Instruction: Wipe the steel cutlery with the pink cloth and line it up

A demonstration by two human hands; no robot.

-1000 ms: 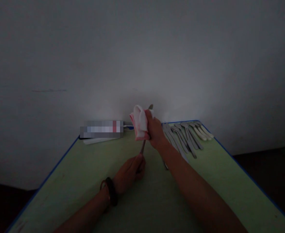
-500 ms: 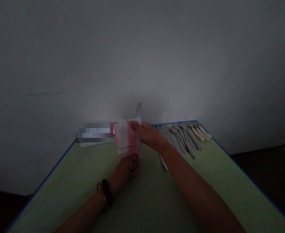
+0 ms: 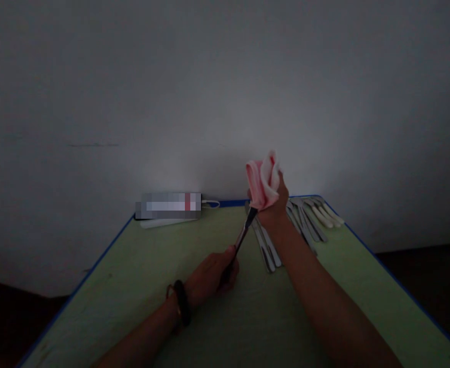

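My left hand (image 3: 217,271) is closed around the handle of a metal table knife (image 3: 244,230), which points up and away to the right. The far end of the knife goes into a folded pink and white cloth (image 3: 263,184), so its tip is hidden. My right hand (image 3: 276,204) grips that cloth from behind and below, wrapping it about the blade. Just under my right wrist lie several metal knives (image 3: 265,248) on the green table (image 3: 163,255).
Several metal spoons (image 3: 305,220) and some cutlery with cream handles (image 3: 326,214) lie at the back right. At the back left is a blurred-out device (image 3: 171,206) with a white cable (image 3: 211,204). A grey wall (image 3: 225,92) rises behind the table.
The cloth and my right hand have moved right and up along the knife. The blade tip, bare before, is now covered. My left hand has shifted slightly right, and the view has turned a little.
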